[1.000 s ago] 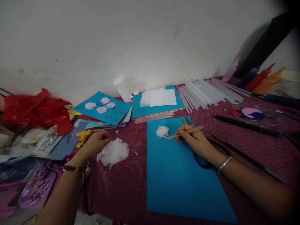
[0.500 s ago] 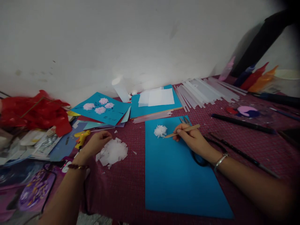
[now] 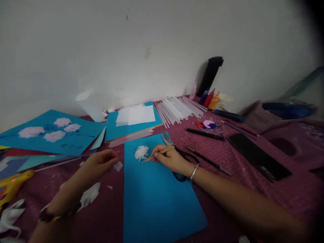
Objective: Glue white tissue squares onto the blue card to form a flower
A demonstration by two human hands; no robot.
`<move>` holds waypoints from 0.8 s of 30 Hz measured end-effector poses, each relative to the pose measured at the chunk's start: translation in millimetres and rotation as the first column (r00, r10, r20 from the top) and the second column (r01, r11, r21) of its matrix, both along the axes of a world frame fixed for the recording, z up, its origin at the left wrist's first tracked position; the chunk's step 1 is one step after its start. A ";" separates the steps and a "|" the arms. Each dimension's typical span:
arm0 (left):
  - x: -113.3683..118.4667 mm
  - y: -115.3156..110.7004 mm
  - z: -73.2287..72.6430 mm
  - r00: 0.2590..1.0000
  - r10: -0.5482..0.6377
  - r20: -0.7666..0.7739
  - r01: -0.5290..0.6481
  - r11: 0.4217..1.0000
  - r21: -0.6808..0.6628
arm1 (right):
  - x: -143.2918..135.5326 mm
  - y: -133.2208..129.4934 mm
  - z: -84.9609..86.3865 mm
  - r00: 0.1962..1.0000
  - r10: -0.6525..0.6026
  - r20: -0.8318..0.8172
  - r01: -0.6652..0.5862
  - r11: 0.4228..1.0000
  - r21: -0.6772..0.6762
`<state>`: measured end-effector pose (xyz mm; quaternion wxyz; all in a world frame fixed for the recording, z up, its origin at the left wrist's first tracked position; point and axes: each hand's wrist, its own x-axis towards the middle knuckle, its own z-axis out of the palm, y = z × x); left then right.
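Note:
My right hand (image 3: 168,158) grips a thin pointed wooden stick (image 3: 149,159), its tip beside a white ruffled paper flower (image 3: 141,153) on a blue sheet (image 3: 159,199). Black-handled scissors (image 3: 186,155) lie partly under that hand. My left hand (image 3: 102,163) is left of the sheet, thumb and fingers pinched, with a small white paper piece (image 3: 117,165) at the fingertips. Behind my left wrist, a pile of white paper pieces (image 3: 89,195) is partly hidden.
A blue picture with pale pink flowers (image 3: 54,136) lies at left, above a yellow glue gun (image 3: 14,185). White paper strips (image 3: 177,109) and paint bottles (image 3: 209,98) are at the back. A pen (image 3: 205,134), brush (image 3: 207,158) and black phone (image 3: 259,157) lie at right.
The view has turned to the right, bringing the phone and a bucket into sight. My left hand has come away from the white pile toward the blue sheet, a small paper piece at its fingertips.

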<state>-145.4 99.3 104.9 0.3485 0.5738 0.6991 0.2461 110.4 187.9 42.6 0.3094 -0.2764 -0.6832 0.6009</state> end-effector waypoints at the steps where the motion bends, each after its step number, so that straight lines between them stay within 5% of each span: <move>1: 8.1 5.1 -2.0 0.999 0.000 0.035 0.001 1.000 -0.016 | 0.1 0.0 -0.2 1.000 0.003 0.013 -0.004 1.000 0.026; 7: 30.7 19.3 -9.4 0.967 0.043 0.251 -0.026 0.997 -0.072 | -1.5 0.9 -3.3 1.000 0.025 0.018 -0.027 0.988 0.149; 16: 26.3 20.2 -15.9 0.954 0.118 0.276 -0.086 0.988 -0.125 | -2.6 3.1 -2.8 1.000 -0.001 0.018 -0.002 0.981 0.196; 24: 20.6 18.2 -24.6 0.909 0.036 0.415 0.033 0.987 -0.156 | -4.6 4.3 -4.6 0.999 -0.048 0.023 0.044 0.988 0.150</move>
